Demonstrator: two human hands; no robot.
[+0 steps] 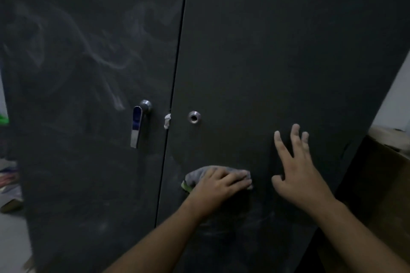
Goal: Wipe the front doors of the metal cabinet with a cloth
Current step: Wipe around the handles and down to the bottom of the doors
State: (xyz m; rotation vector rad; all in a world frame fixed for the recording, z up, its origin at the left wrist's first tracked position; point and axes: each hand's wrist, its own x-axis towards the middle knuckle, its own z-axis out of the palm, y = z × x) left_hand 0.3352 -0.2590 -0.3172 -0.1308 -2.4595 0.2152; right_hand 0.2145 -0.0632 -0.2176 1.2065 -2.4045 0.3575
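The soft, light grey cloth (pixel 198 174) is best palmed — it is pressed near the inner edge of the right door (pixel 266 55) under the flat, joined fingers of the left hand (pixel 218 187); the right hand (pixel 297 173) is splayed.

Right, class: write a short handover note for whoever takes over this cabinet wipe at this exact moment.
Left hand: presses the grey cloth against the right door, below the round lock.
Right hand: open, fingers spread on the same door, holding nothing.
Done: the right door's upper part looks free of smears.
Left: faint streaks show beneath the cloth. The left door carries pale swirling smears above its lever handle, so it probably needs a full pass.
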